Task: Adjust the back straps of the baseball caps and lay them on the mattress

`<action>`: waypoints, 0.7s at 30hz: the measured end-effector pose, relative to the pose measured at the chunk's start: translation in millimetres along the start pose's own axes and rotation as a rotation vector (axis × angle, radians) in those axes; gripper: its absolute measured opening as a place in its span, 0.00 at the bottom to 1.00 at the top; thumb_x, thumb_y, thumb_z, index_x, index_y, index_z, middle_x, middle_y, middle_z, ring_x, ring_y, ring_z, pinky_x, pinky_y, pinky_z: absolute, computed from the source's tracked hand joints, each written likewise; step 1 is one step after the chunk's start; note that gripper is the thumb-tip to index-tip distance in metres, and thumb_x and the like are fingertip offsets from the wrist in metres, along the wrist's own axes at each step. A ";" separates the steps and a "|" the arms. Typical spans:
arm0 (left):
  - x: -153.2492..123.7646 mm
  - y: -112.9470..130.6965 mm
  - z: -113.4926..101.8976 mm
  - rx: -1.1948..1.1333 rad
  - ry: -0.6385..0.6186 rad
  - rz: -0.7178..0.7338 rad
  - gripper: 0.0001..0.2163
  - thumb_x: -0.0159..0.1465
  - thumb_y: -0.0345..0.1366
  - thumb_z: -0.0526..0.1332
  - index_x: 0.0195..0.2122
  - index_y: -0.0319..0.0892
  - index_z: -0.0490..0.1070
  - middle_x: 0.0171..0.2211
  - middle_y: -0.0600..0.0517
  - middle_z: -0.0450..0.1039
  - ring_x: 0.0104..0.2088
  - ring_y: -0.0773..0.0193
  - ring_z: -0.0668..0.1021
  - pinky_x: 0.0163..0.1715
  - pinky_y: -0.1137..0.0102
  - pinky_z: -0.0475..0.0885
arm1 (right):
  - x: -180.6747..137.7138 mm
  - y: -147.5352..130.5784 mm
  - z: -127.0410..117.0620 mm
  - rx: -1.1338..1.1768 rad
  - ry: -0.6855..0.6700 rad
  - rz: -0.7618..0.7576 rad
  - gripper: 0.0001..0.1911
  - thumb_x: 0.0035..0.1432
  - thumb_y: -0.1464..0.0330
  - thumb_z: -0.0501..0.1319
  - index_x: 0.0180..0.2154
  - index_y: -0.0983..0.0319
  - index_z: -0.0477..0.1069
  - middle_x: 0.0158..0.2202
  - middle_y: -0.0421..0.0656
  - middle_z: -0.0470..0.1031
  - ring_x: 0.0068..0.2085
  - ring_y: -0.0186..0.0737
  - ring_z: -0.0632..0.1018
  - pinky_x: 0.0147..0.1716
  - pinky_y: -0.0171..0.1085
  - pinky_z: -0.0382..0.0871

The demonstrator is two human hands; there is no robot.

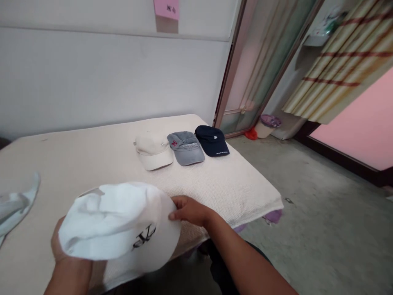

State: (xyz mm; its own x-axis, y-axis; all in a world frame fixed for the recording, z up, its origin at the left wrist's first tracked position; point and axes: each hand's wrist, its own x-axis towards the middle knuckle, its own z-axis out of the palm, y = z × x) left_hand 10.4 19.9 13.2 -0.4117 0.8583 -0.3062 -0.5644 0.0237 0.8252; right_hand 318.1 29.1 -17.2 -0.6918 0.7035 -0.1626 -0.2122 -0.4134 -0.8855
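Note:
A white baseball cap (113, 217) with black lettering on its front is held up over the near edge of the bed, its brim pointing right and toward me. My right hand (188, 211) pinches the brim between thumb and fingers. My left hand (63, 250) grips the cap's left side from beneath; most of its fingers are hidden behind the cloth. Beyond it, three caps lie side by side: a cream cap (153, 151), a grey cap (186, 147) with a red emblem, and a navy cap (211, 141).
The caps lie on a bed or table with a pale textured cover (239, 184). Another pale cloth item (15, 209) is at the left edge. At the right are a concrete floor (325, 213), a waste bin (266, 125), a glass-panelled door (260, 49) and a striped curtain (340, 61).

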 end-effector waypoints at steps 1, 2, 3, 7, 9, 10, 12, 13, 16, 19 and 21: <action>-6.9 -1.8 12.1 -0.061 -0.011 -0.012 0.10 0.60 0.34 0.53 0.40 0.48 0.72 0.26 0.55 0.78 0.31 0.62 0.79 0.29 0.72 0.77 | -2.1 -4.4 -4.6 0.043 0.055 -0.031 0.21 0.42 0.65 0.70 0.40 0.64 0.72 0.38 0.43 0.75 0.36 0.38 0.74 0.39 0.38 0.67; -15.0 -4.4 24.7 -0.119 -0.030 -0.042 0.12 0.62 0.33 0.51 0.42 0.47 0.72 0.29 0.54 0.79 0.32 0.61 0.80 0.31 0.70 0.78 | -5.0 -9.4 -9.6 0.090 0.111 -0.067 0.21 0.43 0.64 0.70 0.40 0.64 0.71 0.36 0.43 0.75 0.34 0.37 0.74 0.36 0.37 0.67; -23.6 -7.7 36.8 -0.143 -0.054 -0.103 0.14 0.63 0.31 0.49 0.44 0.47 0.72 0.32 0.53 0.80 0.34 0.61 0.80 0.32 0.68 0.78 | -8.8 -14.6 -15.0 0.136 0.171 -0.109 0.20 0.44 0.63 0.69 0.40 0.64 0.71 0.35 0.42 0.75 0.32 0.36 0.74 0.33 0.36 0.67; -49.1 -27.9 67.7 -0.128 -0.125 -0.318 0.19 0.61 0.23 0.48 0.44 0.45 0.74 0.32 0.50 0.81 0.30 0.61 0.81 0.31 0.68 0.78 | -33.7 -29.6 -40.3 0.242 0.386 -0.277 0.18 0.45 0.63 0.69 0.38 0.64 0.70 0.30 0.41 0.75 0.28 0.34 0.74 0.28 0.32 0.66; -53.9 -38.8 71.8 -0.083 -0.169 -0.401 0.17 0.59 0.21 0.49 0.41 0.39 0.74 0.31 0.46 0.80 0.28 0.61 0.81 0.30 0.68 0.79 | -52.8 -29.5 -55.0 0.272 0.483 -0.335 0.18 0.44 0.65 0.69 0.38 0.63 0.70 0.32 0.41 0.76 0.29 0.34 0.74 0.30 0.33 0.68; -54.9 -43.2 72.1 -0.056 -0.180 -0.434 0.15 0.58 0.21 0.50 0.39 0.37 0.74 0.31 0.44 0.79 0.28 0.61 0.80 0.29 0.69 0.79 | -63.8 -27.0 -62.8 0.291 0.537 -0.367 0.18 0.44 0.66 0.69 0.39 0.63 0.70 0.33 0.41 0.77 0.30 0.35 0.75 0.32 0.34 0.69; -55.8 -49.0 71.3 -0.020 -0.187 -0.472 0.12 0.58 0.20 0.52 0.35 0.34 0.74 0.32 0.41 0.79 0.27 0.63 0.80 0.27 0.71 0.78 | -87.5 -18.2 -78.7 0.327 0.671 -0.434 0.17 0.45 0.67 0.68 0.39 0.61 0.71 0.36 0.41 0.77 0.32 0.35 0.77 0.35 0.36 0.71; -55.9 -50.5 70.6 -0.016 -0.193 -0.471 0.12 0.57 0.20 0.52 0.33 0.34 0.74 0.33 0.41 0.78 0.27 0.64 0.79 0.26 0.73 0.78 | -99.5 -12.5 -86.4 0.329 0.731 -0.470 0.16 0.47 0.67 0.67 0.40 0.61 0.71 0.37 0.41 0.78 0.33 0.36 0.77 0.37 0.37 0.71; -55.7 -52.2 68.1 -0.016 -0.206 -0.449 0.12 0.58 0.19 0.52 0.31 0.34 0.74 0.31 0.44 0.77 0.23 0.68 0.77 0.23 0.76 0.76 | -130.9 3.2 -106.8 0.304 0.944 -0.552 0.15 0.47 0.64 0.66 0.39 0.60 0.71 0.39 0.43 0.78 0.37 0.40 0.78 0.40 0.40 0.72; -54.4 -54.7 65.3 -0.015 -0.210 -0.448 0.11 0.59 0.19 0.52 0.30 0.33 0.73 0.29 0.45 0.76 0.22 0.69 0.76 0.21 0.77 0.75 | -149.9 8.6 -120.6 0.249 1.117 -0.600 0.18 0.46 0.63 0.67 0.39 0.61 0.71 0.37 0.44 0.79 0.35 0.41 0.78 0.37 0.41 0.73; -53.8 -57.2 63.5 -0.016 -0.211 -0.449 0.11 0.60 0.20 0.51 0.30 0.32 0.73 0.28 0.45 0.76 0.22 0.70 0.76 0.22 0.77 0.75 | -156.2 7.2 -126.8 0.198 1.197 -0.583 0.18 0.44 0.62 0.67 0.38 0.62 0.71 0.35 0.45 0.79 0.32 0.42 0.78 0.34 0.40 0.73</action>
State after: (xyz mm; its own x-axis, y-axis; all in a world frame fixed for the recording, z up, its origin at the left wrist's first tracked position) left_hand 110.4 4.9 12.6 0.0277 0.8501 -0.5258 -0.6645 0.4086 0.6256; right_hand 512.2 -10.4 -53.4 0.5349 0.8308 -0.1536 -0.4324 0.1130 -0.8946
